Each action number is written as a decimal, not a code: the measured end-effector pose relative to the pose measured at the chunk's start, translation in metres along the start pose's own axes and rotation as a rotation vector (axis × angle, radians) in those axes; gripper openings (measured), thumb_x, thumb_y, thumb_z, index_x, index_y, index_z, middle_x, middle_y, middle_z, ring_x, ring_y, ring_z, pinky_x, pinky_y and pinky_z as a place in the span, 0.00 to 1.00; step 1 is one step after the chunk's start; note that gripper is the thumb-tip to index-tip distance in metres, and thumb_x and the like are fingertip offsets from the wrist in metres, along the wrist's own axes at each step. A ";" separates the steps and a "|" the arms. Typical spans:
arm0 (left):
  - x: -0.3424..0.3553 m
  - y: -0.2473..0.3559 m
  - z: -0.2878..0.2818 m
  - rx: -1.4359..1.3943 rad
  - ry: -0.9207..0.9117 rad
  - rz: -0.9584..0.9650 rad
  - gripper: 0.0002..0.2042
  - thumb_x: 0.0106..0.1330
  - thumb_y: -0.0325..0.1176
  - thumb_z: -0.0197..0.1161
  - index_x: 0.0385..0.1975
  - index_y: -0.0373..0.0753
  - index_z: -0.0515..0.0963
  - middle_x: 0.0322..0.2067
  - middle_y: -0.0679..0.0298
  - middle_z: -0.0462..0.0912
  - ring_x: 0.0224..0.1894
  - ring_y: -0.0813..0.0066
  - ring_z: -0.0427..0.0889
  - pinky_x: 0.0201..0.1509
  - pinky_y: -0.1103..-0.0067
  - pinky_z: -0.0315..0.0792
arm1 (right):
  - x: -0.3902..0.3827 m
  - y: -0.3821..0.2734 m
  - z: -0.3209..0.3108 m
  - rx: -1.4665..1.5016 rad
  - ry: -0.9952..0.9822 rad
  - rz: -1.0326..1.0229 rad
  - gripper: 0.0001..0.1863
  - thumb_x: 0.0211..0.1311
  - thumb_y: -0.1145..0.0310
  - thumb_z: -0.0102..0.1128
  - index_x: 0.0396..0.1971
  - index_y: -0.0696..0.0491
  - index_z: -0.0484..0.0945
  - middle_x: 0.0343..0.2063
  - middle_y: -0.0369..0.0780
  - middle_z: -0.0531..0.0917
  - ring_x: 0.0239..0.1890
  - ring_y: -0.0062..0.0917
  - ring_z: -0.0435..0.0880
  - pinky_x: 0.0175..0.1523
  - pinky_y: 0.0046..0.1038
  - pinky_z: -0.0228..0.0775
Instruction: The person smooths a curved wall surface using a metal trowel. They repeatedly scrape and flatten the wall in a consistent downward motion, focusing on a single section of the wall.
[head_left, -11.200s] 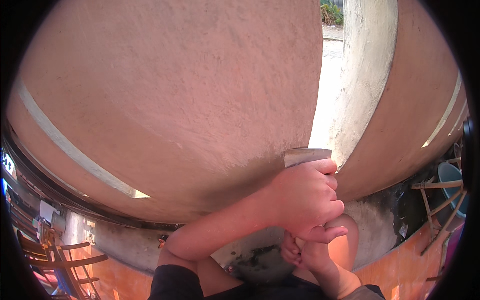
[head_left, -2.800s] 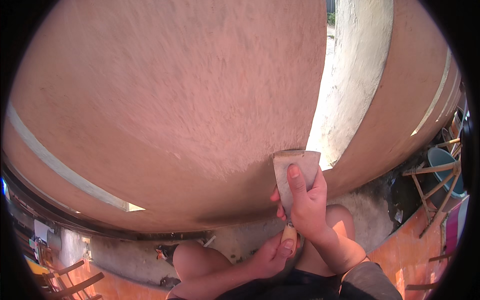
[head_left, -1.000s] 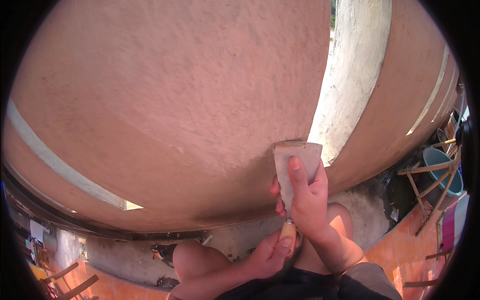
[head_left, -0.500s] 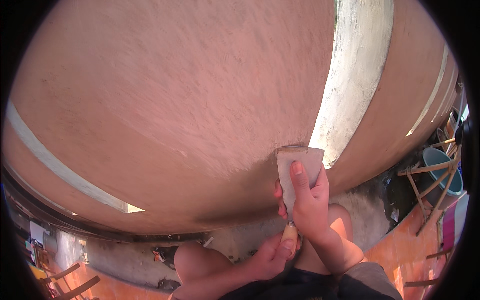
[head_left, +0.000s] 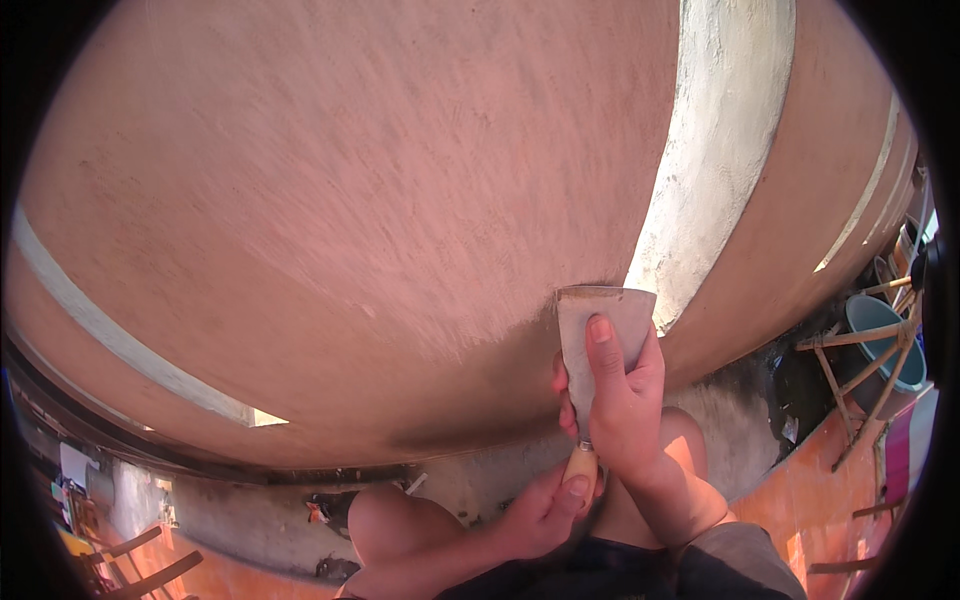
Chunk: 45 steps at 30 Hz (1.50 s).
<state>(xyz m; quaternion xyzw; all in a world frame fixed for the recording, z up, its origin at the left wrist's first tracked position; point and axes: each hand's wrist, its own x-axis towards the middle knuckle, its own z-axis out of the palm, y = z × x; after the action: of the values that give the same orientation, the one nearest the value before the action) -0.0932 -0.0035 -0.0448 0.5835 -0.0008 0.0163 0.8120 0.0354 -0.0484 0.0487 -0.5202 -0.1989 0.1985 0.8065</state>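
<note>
A flat scraper [head_left: 582, 345] with a wide metal blade and a light wooden handle stands upright before me, its broad edge at a pinkish-brown surface [head_left: 450, 200]. My left hand [head_left: 545, 510] is closed round the handle. Higher up, my right hand [head_left: 630, 410] grips the blade, thumb flat on the near face and fingers curled behind it. The blade's top right corner meets a white stripe [head_left: 720, 150] running down the surface. Rough, pale streaks cover the surface above the blade; a darker, smoother patch [head_left: 490, 390] lies to its lower left.
Another white stripe [head_left: 130, 335] crosses the surface at left. A wooden-pole frame [head_left: 855, 340] stands at right against a blue-green basin [head_left: 908, 365]. Wooden legs [head_left: 150, 575] show at lower left. My bent knees are close beneath my hands, over grey and orange flooring.
Both hands have shifted the scraper slightly up and to the right, bringing its edge further across toward the white stripe. Their grip is the same.
</note>
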 end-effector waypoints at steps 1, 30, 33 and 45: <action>0.000 0.001 0.000 0.005 0.000 0.002 0.17 0.78 0.44 0.38 0.41 0.36 0.68 0.23 0.74 0.63 0.25 0.87 0.60 0.29 0.85 0.58 | 0.001 -0.001 0.001 0.005 0.000 -0.008 0.18 0.72 0.54 0.52 0.44 0.54 0.65 0.20 0.38 0.78 0.12 0.17 0.72 0.16 0.19 0.63; -0.011 -0.196 -0.177 1.330 -0.136 -0.664 0.23 0.69 0.48 0.47 0.43 0.32 0.79 0.38 0.53 0.85 0.40 0.62 0.84 0.50 0.68 0.74 | 0.004 -0.001 -0.023 0.072 -0.115 0.086 0.19 0.71 0.53 0.54 0.44 0.56 0.67 0.21 0.39 0.79 0.12 0.18 0.73 0.15 0.20 0.63; -0.045 -0.198 -0.240 1.139 -0.025 -1.408 0.22 0.65 0.47 0.51 0.51 0.39 0.80 0.53 0.53 0.80 0.55 0.59 0.80 0.59 0.66 0.71 | 0.006 -0.001 -0.031 0.097 -0.126 0.084 0.19 0.71 0.54 0.54 0.43 0.56 0.67 0.21 0.39 0.79 0.12 0.18 0.73 0.15 0.20 0.64; -0.137 -0.232 -0.273 1.287 0.668 -1.429 0.19 0.60 0.43 0.55 0.49 0.44 0.82 0.50 0.55 0.81 0.57 0.60 0.79 0.58 0.66 0.72 | 0.006 0.002 -0.050 0.154 -0.238 0.112 0.15 0.72 0.60 0.51 0.46 0.56 0.68 0.24 0.38 0.80 0.16 0.16 0.74 0.19 0.18 0.65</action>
<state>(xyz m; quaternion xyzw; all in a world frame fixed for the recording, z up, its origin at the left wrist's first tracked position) -0.2290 0.1777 -0.3547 0.7391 0.5837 -0.3131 0.1225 0.0662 -0.0822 0.0286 -0.4399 -0.2479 0.3179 0.8025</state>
